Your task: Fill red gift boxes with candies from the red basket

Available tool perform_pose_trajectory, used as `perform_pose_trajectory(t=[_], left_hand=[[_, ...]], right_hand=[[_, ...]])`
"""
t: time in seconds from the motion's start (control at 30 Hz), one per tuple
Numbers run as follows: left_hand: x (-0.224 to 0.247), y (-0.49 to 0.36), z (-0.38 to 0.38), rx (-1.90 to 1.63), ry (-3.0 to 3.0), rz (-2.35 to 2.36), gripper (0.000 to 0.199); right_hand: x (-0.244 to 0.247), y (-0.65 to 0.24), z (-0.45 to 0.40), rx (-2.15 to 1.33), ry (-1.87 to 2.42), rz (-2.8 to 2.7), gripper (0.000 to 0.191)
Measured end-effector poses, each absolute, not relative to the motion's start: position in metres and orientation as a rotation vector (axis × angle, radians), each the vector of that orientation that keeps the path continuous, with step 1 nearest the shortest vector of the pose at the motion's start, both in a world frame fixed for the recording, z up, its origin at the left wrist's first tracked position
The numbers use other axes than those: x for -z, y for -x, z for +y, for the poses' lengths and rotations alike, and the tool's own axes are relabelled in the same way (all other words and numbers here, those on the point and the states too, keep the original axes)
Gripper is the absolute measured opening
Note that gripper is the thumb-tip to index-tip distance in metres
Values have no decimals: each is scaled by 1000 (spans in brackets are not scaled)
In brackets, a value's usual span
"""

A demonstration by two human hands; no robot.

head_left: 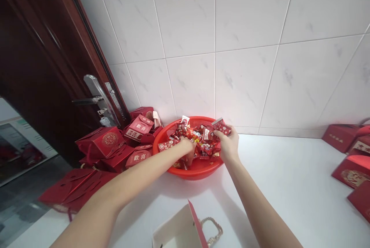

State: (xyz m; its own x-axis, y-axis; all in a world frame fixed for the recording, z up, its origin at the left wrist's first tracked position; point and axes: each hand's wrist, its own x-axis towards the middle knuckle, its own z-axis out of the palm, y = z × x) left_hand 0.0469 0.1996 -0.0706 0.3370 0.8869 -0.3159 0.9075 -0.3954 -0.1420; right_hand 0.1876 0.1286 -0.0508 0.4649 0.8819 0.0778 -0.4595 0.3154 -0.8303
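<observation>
A red plastic basket stands on the white table against the tiled wall, holding many wrapped candies. My left hand reaches down into the candies, its fingertips hidden among them. Over the basket's right rim, my right hand pinches a red patterned packet between thumb and fingers. Close to the front edge of the view, an open box with a white inside, a red flap and a twisted rope handle sits on the table.
Red gift boxes are piled left of the basket, beside the dark door with its metal handle. More red boxes stand at the right edge of the white table. Behind is a tiled wall.
</observation>
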Motion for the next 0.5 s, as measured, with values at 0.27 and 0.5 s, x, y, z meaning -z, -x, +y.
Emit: perform_pose_trajectory(t=[0.27,0.5], left_hand=[[61,-46,206,835,-2451,1718,111],[58,-38,206,814,-2435,1632,110]], right_hand=[[51,-187,129,-966,844,-591,38],[50,-187,128,-964,852,-593,39]])
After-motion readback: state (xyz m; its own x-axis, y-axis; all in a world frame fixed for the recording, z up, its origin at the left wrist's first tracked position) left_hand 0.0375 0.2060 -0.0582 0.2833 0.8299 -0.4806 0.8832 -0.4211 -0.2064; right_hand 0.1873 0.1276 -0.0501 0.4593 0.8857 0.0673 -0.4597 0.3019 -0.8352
